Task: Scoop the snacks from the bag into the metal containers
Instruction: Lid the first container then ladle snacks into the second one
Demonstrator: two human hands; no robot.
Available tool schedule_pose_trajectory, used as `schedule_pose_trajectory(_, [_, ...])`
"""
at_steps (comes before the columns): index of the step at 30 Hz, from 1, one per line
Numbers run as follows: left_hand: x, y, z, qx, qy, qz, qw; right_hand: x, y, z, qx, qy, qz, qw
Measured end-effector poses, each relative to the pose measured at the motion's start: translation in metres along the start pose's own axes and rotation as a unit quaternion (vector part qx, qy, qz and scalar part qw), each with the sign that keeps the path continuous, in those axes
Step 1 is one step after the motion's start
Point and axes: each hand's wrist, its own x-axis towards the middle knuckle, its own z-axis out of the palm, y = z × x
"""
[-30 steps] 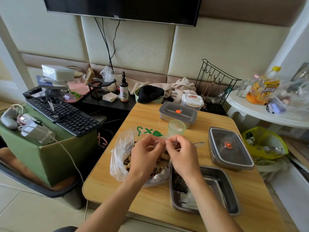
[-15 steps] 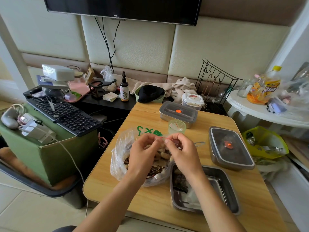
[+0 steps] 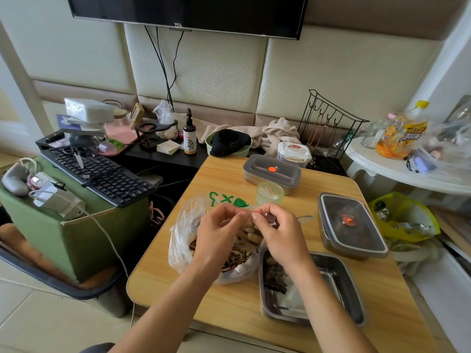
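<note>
A clear plastic snack bag (image 3: 184, 233) with green print lies on the wooden table (image 3: 229, 301), holding peanuts and striped seeds. My left hand (image 3: 216, 233) and my right hand (image 3: 277, 230) are both over the bag's mouth, fingers pinched on its thin edge with a red strip stretched between them. An open metal container (image 3: 339, 281) sits at the bag's right, with some dark snacks at its left end, partly hidden by my right forearm. Two lidded metal containers stand further off: one at right (image 3: 351, 225), one at the back (image 3: 271, 171).
A small green cup (image 3: 270, 193) stands behind my hands, and a spoon handle (image 3: 304, 218) pokes out to the right of my right hand. A green box with a keyboard (image 3: 96, 171) sits left of the table. A white side table (image 3: 397, 171) with bottles stands right.
My hands shifted slightly and pulled a little apart at the bag's mouth, showing more peanuts between them. The containers have stayed put.
</note>
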Motion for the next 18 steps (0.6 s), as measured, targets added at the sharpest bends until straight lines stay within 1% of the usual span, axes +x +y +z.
schedule_pose_trajectory(7, [0.0012, 0.0002, -0.0014, 0.013, -0.01, 0.004, 1.0, 0.0011, 0.0001, -0.0022, 0.027, -0.011, 0.002, 1.0])
schedule_pose_trajectory(11, [0.0006, -0.0001, -0.0023, 0.027, -0.008, 0.014, 0.999, 0.001, 0.0012, -0.0032, 0.035, 0.0, 0.006, 0.999])
schedule_pose_trajectory(18, [0.0025, -0.0001, -0.0031, 0.034, 0.0, 0.004, 0.999, 0.0009, 0.0012, -0.0035, 0.036, 0.012, -0.003, 0.999])
